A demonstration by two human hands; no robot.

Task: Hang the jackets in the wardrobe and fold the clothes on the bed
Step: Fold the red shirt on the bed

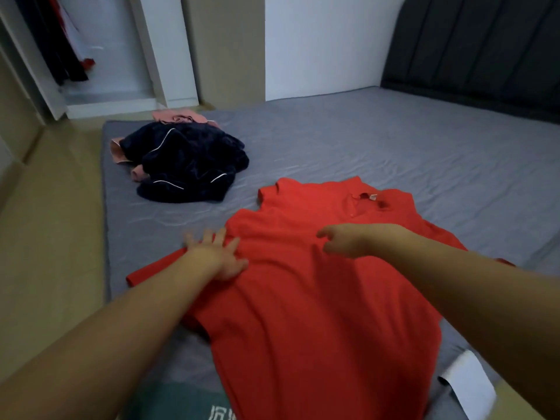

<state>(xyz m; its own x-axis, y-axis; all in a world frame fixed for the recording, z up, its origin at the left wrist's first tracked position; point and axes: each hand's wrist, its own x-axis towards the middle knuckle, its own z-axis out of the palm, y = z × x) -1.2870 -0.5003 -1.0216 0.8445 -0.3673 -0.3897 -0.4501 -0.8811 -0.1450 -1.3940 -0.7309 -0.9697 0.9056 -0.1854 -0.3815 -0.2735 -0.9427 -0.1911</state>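
A red polo shirt [318,283] lies spread out flat on the grey bed [394,147], collar toward the headboard. My left hand [216,256] presses flat with spread fingers on the shirt's left side, near the sleeve. Over the chest of the shirt hovers my right hand [342,239], fingers loosely curled and holding nothing. A heap of dark navy clothes with white piping [188,165] sits at the bed's far left corner, with pink garments [178,116] under and behind it. In the open wardrobe [100,56] at the back left, dark and red garments [69,47] hang.
A dark padded headboard [472,43] rises at the right. Beige floor [51,222] runs along the bed's left side. A white tag or paper [466,380] lies at the bed's near right edge. A green cloth with white print [188,401] shows at the bottom.
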